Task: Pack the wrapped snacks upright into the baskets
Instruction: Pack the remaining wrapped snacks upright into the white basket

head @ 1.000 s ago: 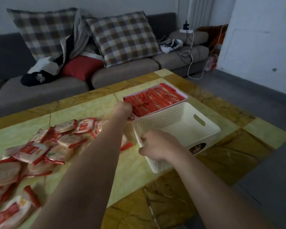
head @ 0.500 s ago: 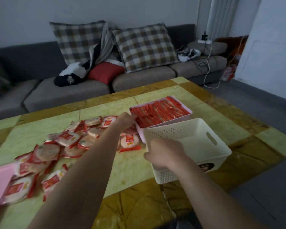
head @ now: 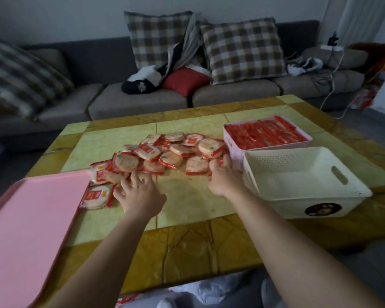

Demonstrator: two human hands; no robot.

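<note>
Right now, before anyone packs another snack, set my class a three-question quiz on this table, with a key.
1. Short answer: which hand is nearer the white basket?
2. Choose one: the pink tray lies A left of the snacks; B right of them; C behind them.
3. True or false: the white basket already holds snacks.

Key
1. The right hand.
2. A.
3. False. It is empty.
</note>
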